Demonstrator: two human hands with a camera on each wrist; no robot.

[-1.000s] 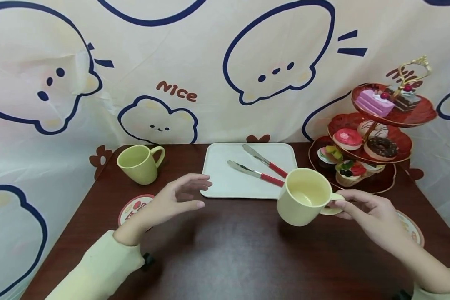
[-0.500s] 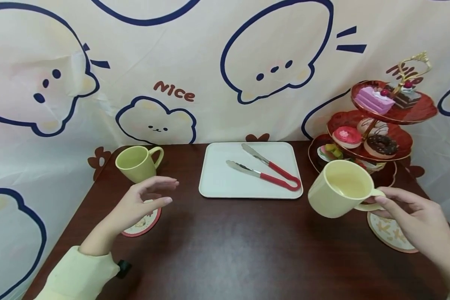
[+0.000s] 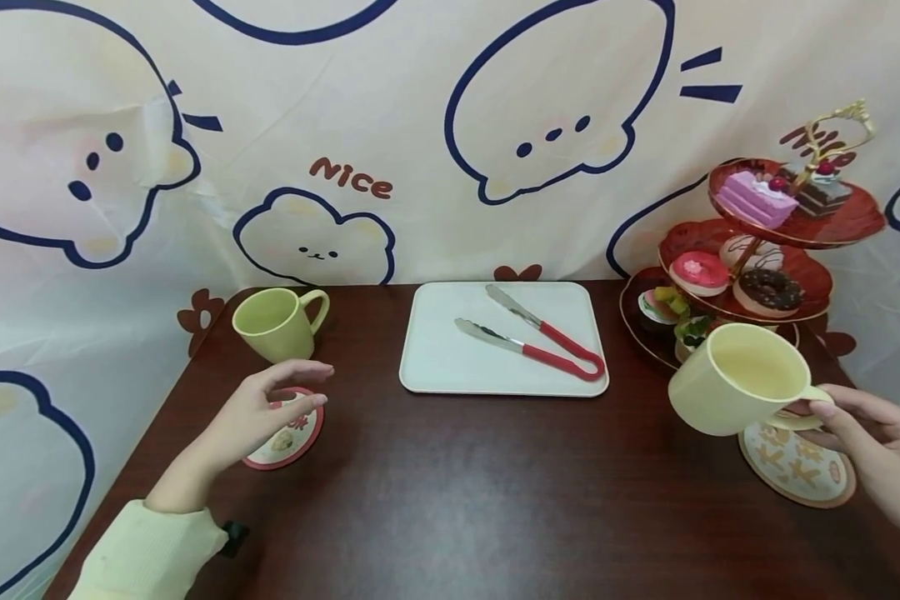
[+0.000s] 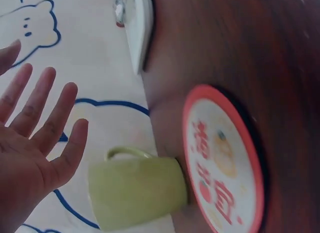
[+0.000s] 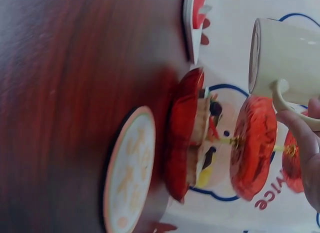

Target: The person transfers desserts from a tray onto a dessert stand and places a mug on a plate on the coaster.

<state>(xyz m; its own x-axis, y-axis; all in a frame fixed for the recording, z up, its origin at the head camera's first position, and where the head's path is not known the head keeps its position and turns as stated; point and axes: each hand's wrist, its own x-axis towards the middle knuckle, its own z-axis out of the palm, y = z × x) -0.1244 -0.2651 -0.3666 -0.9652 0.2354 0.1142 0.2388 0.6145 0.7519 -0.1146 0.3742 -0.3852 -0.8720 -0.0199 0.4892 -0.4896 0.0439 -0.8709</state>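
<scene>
My right hand (image 3: 881,442) grips the handle of a pale yellow mug (image 3: 738,379), held up above the table near the right coaster (image 3: 798,467); in the right wrist view the mug (image 5: 287,60) is seen from the side. Over the red-rimmed left coaster (image 3: 288,442) hovers my left hand (image 3: 258,412), its fingers extended with nothing in them. Just beyond that hand a green mug (image 3: 273,325) stands on the table, handle pointing right. The left wrist view shows the same green mug (image 4: 137,190) beside the coaster, apart from the spread fingers.
At the back middle lies a white tray (image 3: 435,367) bearing red-handled tongs (image 3: 555,362). A three-tier red stand (image 3: 858,229) with toy cakes and doughnuts rises at the back right, behind the held mug. A printed cloth (image 3: 420,125) hangs along the dark table's (image 3: 465,500) far edge.
My right hand has carried the pale yellow mug to the right, away from the tray, uncovering the tongs' handles and the right coaster. My left hand has drawn back left toward the red-rimmed coaster.
</scene>
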